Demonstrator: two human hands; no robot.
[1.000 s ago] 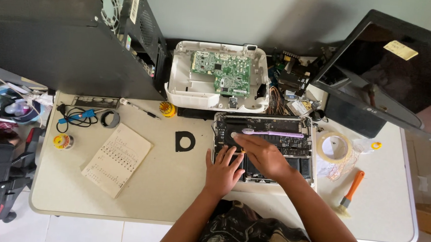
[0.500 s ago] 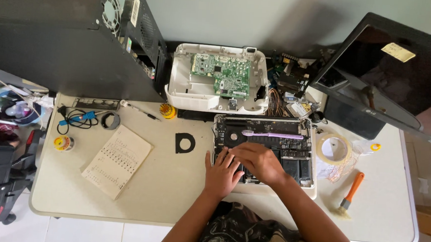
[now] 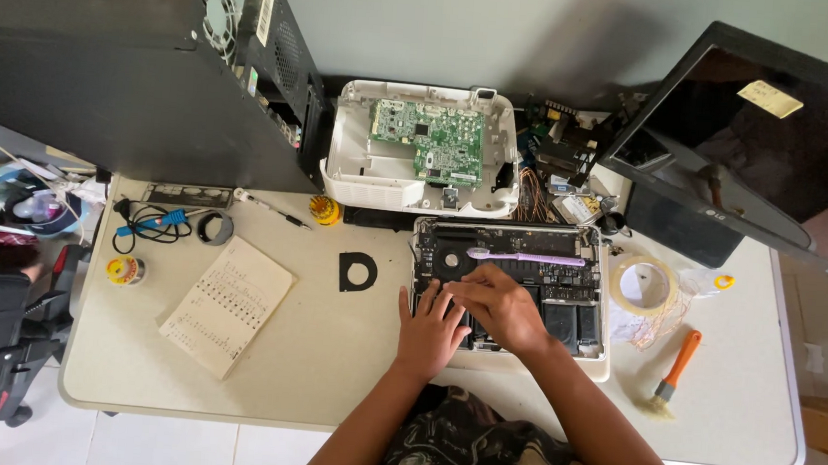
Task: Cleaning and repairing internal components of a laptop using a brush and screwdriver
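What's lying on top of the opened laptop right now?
A purple toothbrush lies across the opened laptop. Both hands, left hand and right hand, rest on it, covering the parts beneath.
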